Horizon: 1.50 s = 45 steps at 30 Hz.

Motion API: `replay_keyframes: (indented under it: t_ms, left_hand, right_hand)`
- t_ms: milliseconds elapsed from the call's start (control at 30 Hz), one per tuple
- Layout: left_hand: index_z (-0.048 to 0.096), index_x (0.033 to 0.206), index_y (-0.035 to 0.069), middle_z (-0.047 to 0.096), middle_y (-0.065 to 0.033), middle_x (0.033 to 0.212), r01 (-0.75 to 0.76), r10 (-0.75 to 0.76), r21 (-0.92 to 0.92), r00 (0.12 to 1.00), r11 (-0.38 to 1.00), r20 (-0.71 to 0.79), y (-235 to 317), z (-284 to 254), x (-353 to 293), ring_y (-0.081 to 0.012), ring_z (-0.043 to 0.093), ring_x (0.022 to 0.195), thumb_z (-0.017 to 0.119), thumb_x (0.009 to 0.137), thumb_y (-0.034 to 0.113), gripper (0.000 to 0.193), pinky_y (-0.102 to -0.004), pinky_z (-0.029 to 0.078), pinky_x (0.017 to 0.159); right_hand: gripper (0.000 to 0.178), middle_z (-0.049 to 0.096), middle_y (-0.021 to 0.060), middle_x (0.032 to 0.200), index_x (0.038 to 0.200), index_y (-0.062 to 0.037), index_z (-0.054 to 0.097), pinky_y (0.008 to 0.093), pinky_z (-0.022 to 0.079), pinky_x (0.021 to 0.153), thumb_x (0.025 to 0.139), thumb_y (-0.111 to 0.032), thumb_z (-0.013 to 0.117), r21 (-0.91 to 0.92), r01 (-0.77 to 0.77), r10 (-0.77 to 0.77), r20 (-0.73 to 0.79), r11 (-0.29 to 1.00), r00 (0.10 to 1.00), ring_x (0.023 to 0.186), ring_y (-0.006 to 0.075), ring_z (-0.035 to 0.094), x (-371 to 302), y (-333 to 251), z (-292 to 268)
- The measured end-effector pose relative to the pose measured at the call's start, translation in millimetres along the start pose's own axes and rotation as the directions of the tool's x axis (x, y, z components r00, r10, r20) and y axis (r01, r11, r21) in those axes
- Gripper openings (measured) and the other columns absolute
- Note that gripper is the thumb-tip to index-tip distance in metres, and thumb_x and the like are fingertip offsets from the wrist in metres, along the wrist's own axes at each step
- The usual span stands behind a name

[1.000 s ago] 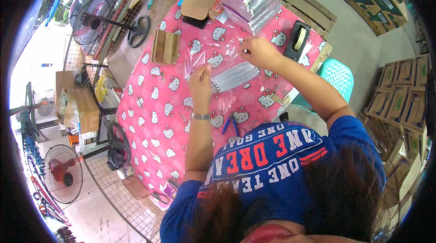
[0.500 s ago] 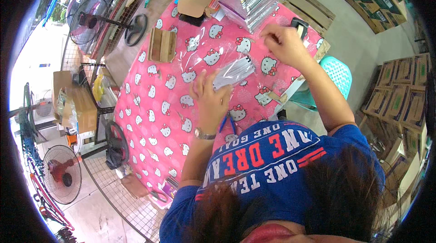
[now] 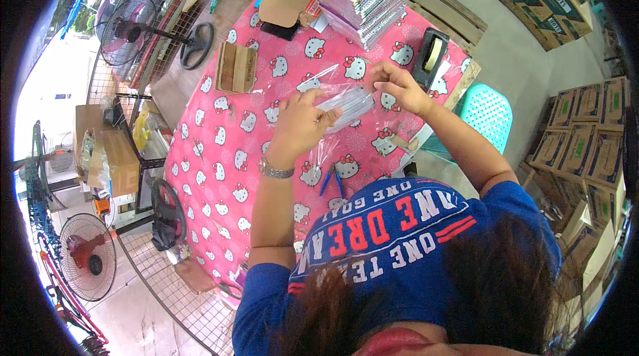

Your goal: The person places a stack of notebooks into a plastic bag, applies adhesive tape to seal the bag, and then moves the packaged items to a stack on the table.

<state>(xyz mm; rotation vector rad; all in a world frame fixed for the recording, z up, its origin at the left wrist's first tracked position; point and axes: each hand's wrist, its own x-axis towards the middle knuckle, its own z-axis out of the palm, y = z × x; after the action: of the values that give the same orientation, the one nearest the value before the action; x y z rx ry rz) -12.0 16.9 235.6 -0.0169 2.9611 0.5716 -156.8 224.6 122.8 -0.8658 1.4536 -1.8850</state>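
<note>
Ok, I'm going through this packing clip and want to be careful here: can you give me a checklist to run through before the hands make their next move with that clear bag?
1. Left hand has a hold on the clear bag: ok, it grips the near end.
2. Right hand is on the bag too: ok, its fingers pinch the far end.
3. Bag is lifted off the pink tablecloth: cannot tell, the view looks straight down.
4. Tape dispenser stands close by: ok, just beyond the right hand.
5. Bag's opening is sealed: cannot tell, the plastic is too clear and small.
6. Blue-handled pliers lie apart from the hands: ok, nearer the body.
</note>
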Motion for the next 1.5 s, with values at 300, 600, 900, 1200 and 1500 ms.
replay_keyframes:
  t_ms: [300,600,900,1200,1500]
  left_hand:
    - [0.047,0.132,0.004,0.051,-0.0131,0.13,-0.008,-0.107,-0.191,0.805,0.982,-0.584,-30,35,-2,-0.0316,0.045,0.12,0.044,0.095,0.038,0.05,-0.0511,0.028,0.102]
    - [0.066,0.092,0.019,0.052,0.0038,0.082,0.088,0.064,0.383,0.928,0.919,-0.366,14,51,-48,-0.0173,0.052,0.095,0.061,0.08,0.023,0.014,-0.0525,0.025,0.102]
    - [0.066,0.106,0.009,0.056,-0.008,0.116,-0.199,-0.412,-0.681,0.667,0.704,-0.621,-29,118,-48,-0.0275,0.047,0.105,0.049,0.091,0.044,0.042,-0.0431,0.026,0.097]
    - [0.064,0.114,0.008,0.052,-0.01,0.129,0.218,-0.196,0.052,0.941,0.975,-0.274,6,96,-33,-0.0311,0.039,0.119,0.049,0.086,0.053,0.054,-0.0471,0.022,0.104]
    - [0.046,0.131,0.003,0.038,-0.0294,0.134,0.054,-0.053,-0.01,0.914,0.999,-0.403,16,123,-30,-0.0426,0.032,0.126,0.057,0.079,0.059,0.078,-0.0532,0.028,0.103]
  right_hand:
    - [0.027,0.063,0.0099,0.105,0.103,-0.0051,0.064,0.0362,0.04,0.088,0.093,-0.025,0.049,-0.558,0.395,-0.097,0.487,0.729,0.868,0.099,0.0238,0.054,10,-1,24]
    - [0.033,0.058,0.0056,0.119,0.114,-0.0113,0.062,0.0505,0.026,0.096,0.092,-0.026,0.042,-0.595,0.177,0.201,0.513,0.784,0.834,0.114,0.0243,0.045,36,-12,25]
    - [0.04,0.046,0.005,0.133,0.111,-0.0233,0.066,0.0498,0.028,0.093,0.085,-0.051,0.053,-0.7,0.469,0.097,0.605,0.538,0.79,0.117,0.0308,0.041,25,-20,40]
    - [0.041,0.053,0.0153,0.123,0.101,-0.0111,0.068,0.0474,0.035,0.094,0.077,-0.044,0.067,-0.806,0.281,-0.311,0.127,0.521,0.942,0.113,0.0311,0.047,-13,2,2]
    - [0.017,0.053,-0.0004,0.064,0.072,-0.0057,0.059,0.025,0.041,0.054,0.086,-0.014,0.064,0.401,-0.128,0.417,-0.819,0.907,0.393,0.057,0.0098,0.049,-55,89,-67]
